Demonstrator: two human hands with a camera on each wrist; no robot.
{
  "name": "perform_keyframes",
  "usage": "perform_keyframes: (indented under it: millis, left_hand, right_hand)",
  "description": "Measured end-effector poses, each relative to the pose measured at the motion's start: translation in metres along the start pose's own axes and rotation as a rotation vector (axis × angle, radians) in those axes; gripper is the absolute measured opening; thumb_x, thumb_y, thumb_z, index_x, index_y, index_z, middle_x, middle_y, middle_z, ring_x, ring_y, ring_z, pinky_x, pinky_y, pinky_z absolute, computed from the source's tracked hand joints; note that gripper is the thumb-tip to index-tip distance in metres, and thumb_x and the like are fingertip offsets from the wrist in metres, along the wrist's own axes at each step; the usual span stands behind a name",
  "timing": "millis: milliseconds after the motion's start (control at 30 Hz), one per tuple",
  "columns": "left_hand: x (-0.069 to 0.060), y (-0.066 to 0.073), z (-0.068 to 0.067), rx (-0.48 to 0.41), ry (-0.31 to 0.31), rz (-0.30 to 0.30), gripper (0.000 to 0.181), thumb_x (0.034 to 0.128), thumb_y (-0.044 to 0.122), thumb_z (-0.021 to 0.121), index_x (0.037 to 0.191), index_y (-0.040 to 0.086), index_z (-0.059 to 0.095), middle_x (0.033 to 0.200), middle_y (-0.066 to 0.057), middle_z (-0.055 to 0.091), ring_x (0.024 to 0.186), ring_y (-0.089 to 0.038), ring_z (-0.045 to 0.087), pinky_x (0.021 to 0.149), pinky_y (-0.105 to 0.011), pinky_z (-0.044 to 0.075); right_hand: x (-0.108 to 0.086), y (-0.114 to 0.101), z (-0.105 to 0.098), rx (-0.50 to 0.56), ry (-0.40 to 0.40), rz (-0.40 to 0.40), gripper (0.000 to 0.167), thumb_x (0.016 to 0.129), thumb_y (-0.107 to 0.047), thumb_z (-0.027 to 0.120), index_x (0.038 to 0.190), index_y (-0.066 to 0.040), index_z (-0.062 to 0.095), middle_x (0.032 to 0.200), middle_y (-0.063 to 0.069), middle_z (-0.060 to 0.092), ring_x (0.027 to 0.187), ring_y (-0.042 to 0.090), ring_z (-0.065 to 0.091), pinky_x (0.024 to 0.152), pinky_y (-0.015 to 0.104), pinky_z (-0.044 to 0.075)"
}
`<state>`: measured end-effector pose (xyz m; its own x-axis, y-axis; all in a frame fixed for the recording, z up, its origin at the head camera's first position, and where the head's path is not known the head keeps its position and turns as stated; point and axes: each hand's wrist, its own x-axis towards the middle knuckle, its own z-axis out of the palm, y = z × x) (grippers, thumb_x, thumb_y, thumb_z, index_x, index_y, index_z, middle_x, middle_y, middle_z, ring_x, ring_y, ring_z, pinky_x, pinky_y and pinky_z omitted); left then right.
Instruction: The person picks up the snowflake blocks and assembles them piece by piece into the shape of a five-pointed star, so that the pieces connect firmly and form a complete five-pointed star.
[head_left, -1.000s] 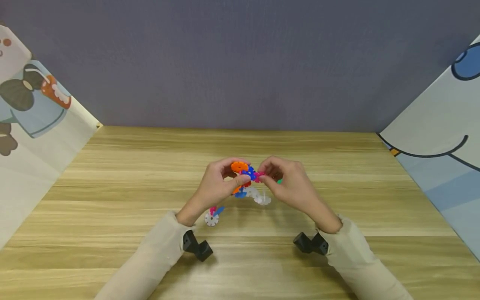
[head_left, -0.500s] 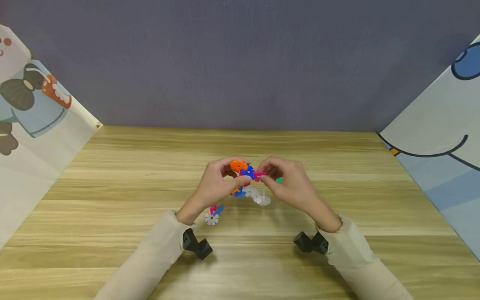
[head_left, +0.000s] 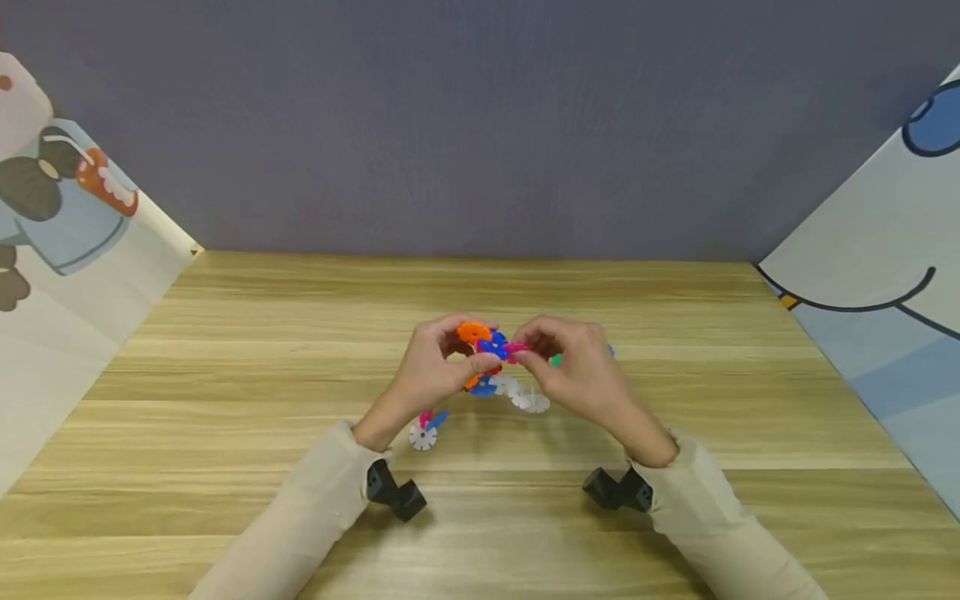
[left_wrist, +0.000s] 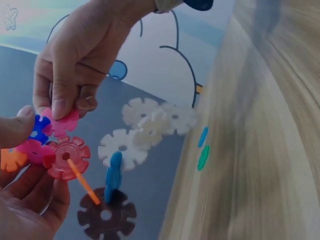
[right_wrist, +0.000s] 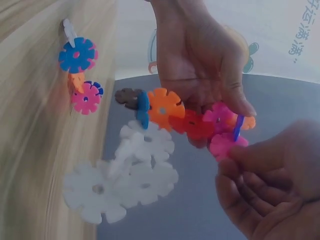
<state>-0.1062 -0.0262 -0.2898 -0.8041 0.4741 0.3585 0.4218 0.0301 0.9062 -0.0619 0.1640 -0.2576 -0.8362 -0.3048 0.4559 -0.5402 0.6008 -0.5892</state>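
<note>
just beside the left wrist, a small joined group of discs (head_left: 417,442) is on the worktop (head_left: 300,475), and beyond the right hand (head_left: 581,367) are a green piece (left_wrist: 203,158) and a blue piece (left_wrist: 203,136), which this hand partly covers from the head camera. between both hands, raised above the worktop, is a chain of toothed discs (right_wrist: 199,129) with white discs (head_left: 531,402) hanging at one end; the grip of the left hand (head_left: 438,358) pinches it, thumb against the blue disc (head_left: 493,347), while the right grip pinches the pink disc (right_wrist: 225,143). the worktop has light wood grain, with a dark grey wall (head_left: 480,125) behind and cartoon-printed panels (head_left: 862,225) at both sides.
</note>
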Motion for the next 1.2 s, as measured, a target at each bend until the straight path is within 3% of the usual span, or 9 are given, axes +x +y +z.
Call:
perform_keyframes:
  millis: [167, 300, 433, 567, 700, 833, 1000, 1200]
  left_hand:
    - [-0.001, 0.001, 0.002, -0.037, 0.033, 0.032, 0.031, 0.0782, -0.006, 0.072, 0.107, -0.011, 0.063, 0.095, -0.024, 0.066, 0.076, -0.010, 0.062, 0.073, -0.026, 0.055]
    - [0.000, 0.002, 0.001, 0.014, 0.069, 0.044, 0.030, 0.0773, -0.007, 0.072, 0.105, -0.011, 0.064, 0.092, -0.023, 0.068, 0.073, -0.012, 0.061, 0.071, -0.027, 0.055]
    - [0.001, 0.003, -0.002, 0.062, 0.064, 0.047, 0.031, 0.0800, 0.002, 0.074, 0.107, -0.010, 0.065, 0.091, -0.021, 0.068, 0.073, -0.012, 0.061, 0.071, -0.028, 0.055]
    - [0.001, 0.002, -0.008, 0.021, 0.081, 0.049, 0.038, 0.0834, 0.018, 0.073, 0.107, -0.010, 0.064, 0.093, -0.023, 0.068, 0.075, -0.008, 0.061, 0.073, -0.024, 0.054]
    - [0.002, 0.003, -0.014, -0.017, 0.125, 0.025, 0.032, 0.0833, 0.009, 0.072, 0.106, -0.011, 0.063, 0.093, -0.026, 0.067, 0.074, -0.006, 0.061, 0.073, -0.020, 0.053]
    - [0.002, 0.003, -0.012, 0.024, 0.085, -0.014, 0.029, 0.0815, 0.000, 0.071, 0.108, -0.009, 0.064, 0.094, -0.024, 0.067, 0.073, -0.008, 0.060, 0.071, -0.021, 0.053]
    - [0.002, 0.001, -0.006, 0.022, 0.069, -0.007, 0.029, 0.0805, -0.001, 0.072, 0.107, -0.009, 0.064, 0.093, -0.023, 0.067, 0.073, -0.011, 0.060, 0.070, -0.022, 0.053]
    - [0.001, -0.001, -0.002, 0.009, 0.047, -0.024, 0.031, 0.0806, 0.000, 0.072, 0.109, -0.009, 0.064, 0.094, -0.022, 0.067, 0.075, -0.014, 0.061, 0.072, -0.024, 0.053]
  right_hand:
    - [-0.001, -0.003, 0.003, 0.027, 0.045, 0.002, 0.008, 0.080, 0.006, 0.069, 0.084, 0.000, 0.068, 0.072, 0.006, 0.069, 0.061, 0.012, 0.062, 0.057, 0.023, 0.053]
    - [0.000, -0.003, 0.006, 0.024, 0.061, 0.017, 0.008, 0.081, 0.006, 0.069, 0.086, 0.000, 0.068, 0.073, 0.006, 0.069, 0.062, 0.011, 0.061, 0.058, 0.022, 0.053]
    - [0.002, 0.000, 0.007, 0.054, 0.036, 0.032, 0.008, 0.081, 0.005, 0.069, 0.087, 0.000, 0.067, 0.074, 0.007, 0.068, 0.061, 0.012, 0.061, 0.056, 0.023, 0.052]
    - [0.001, 0.006, 0.001, 0.048, -0.002, 0.082, 0.008, 0.082, 0.006, 0.067, 0.086, -0.001, 0.067, 0.075, 0.007, 0.069, 0.059, 0.013, 0.059, 0.054, 0.024, 0.051]
    - [0.001, 0.010, -0.005, 0.002, -0.014, 0.117, 0.009, 0.082, 0.005, 0.067, 0.086, -0.003, 0.069, 0.078, 0.005, 0.069, 0.063, 0.011, 0.059, 0.057, 0.023, 0.052]
    - [0.002, 0.007, -0.006, 0.012, -0.023, 0.089, 0.009, 0.084, 0.001, 0.068, 0.090, -0.004, 0.071, 0.084, 0.005, 0.070, 0.069, 0.012, 0.063, 0.059, 0.023, 0.055]
    - [0.003, 0.004, -0.002, -0.006, -0.026, 0.075, 0.009, 0.082, -0.003, 0.072, 0.090, -0.005, 0.073, 0.085, 0.005, 0.071, 0.073, 0.014, 0.066, 0.059, 0.024, 0.055]
    - [0.002, 0.001, 0.000, -0.009, -0.008, 0.067, 0.010, 0.079, -0.004, 0.075, 0.089, -0.003, 0.072, 0.083, 0.007, 0.072, 0.066, 0.013, 0.066, 0.060, 0.022, 0.055]
